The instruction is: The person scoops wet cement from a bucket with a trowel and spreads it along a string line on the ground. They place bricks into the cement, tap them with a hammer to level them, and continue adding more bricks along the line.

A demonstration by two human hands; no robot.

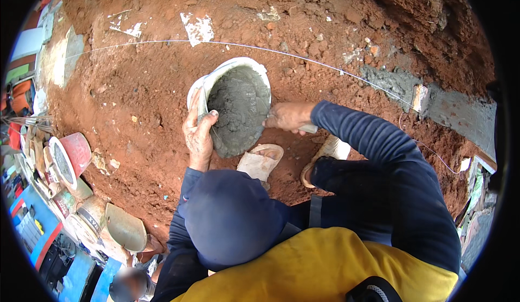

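Observation:
A white-rimmed bucket (199, 92) of wet grey mortar (241, 102) is tilted so that its mouth faces me. My left hand (199, 134) is closed on the left side of its rim, thumb over the edge and fingers along the outer wall. At the right side of the bucket, my right hand (290, 116) grips a pale tool handle (309, 129), whose butt sticks out below the wrist. The tool's other end cannot be made out. Grey smears mark my left hand. My feet, in pale footwear (260, 162), are just below the bucket.
A taut string (303, 58) curves across the red soil beyond the bucket. Grey concrete (457, 110) runs along the right, with a brick piece (420, 97) by it. At left stand a red bucket (76, 153) and other containers (124, 227). Another person (130, 284) is at lower left.

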